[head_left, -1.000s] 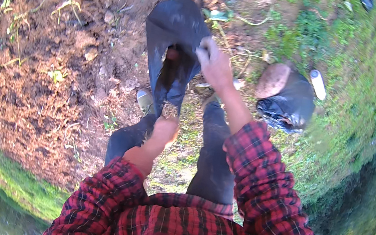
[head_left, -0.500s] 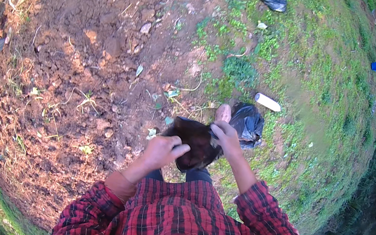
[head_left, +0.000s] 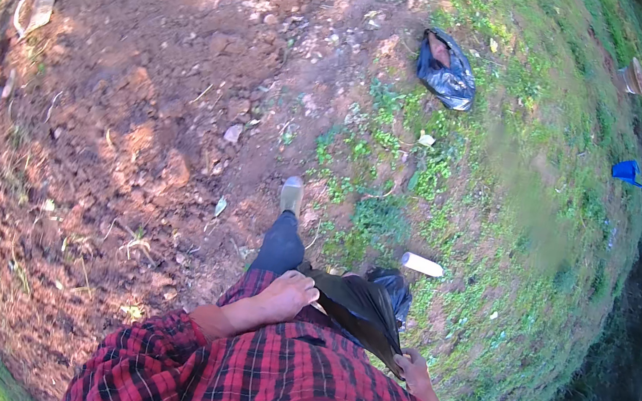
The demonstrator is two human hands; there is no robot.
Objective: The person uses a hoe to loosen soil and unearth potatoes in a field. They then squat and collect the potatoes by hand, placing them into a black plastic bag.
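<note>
Left hand [head_left: 287,292] curled over the upper corner of a dark plastic bag [head_left: 358,309], fingers closed on the film, pressed close against the body just above the red plaid shirt [head_left: 282,381]. Right hand [head_left: 413,371] lower and further out, pinched shut on the bag's narrow trailing end. Bag stretched taut between the two grips, slanting down from left to right across the waist, off the ground and looking flat, with no bulge to suggest anything inside. Hands well apart, each clamped on its own end.

Judging by this: bag picked up and held, apparently pulled straight, mouth not opened; nothing visibly gathered into it so far. Litter lying about untouched, so most of the work seemingly left to do.

Just beyond the bag, a second dark bundle [head_left: 395,289] on the grass by the feet, and near it a white cylindrical container [head_left: 421,264] on its side. One dark trouser leg and a pale shoe [head_left: 291,194] planted ahead on the edge between bare reddish soil [head_left: 141,111] and grass [head_left: 519,234]. Further up the slope, another crumpled black bag [head_left: 447,70]; far right, a small blue scrap [head_left: 626,171] and a pale object at the rim, too small to tell. At the far left edge, part of another person, red and grey.
</note>
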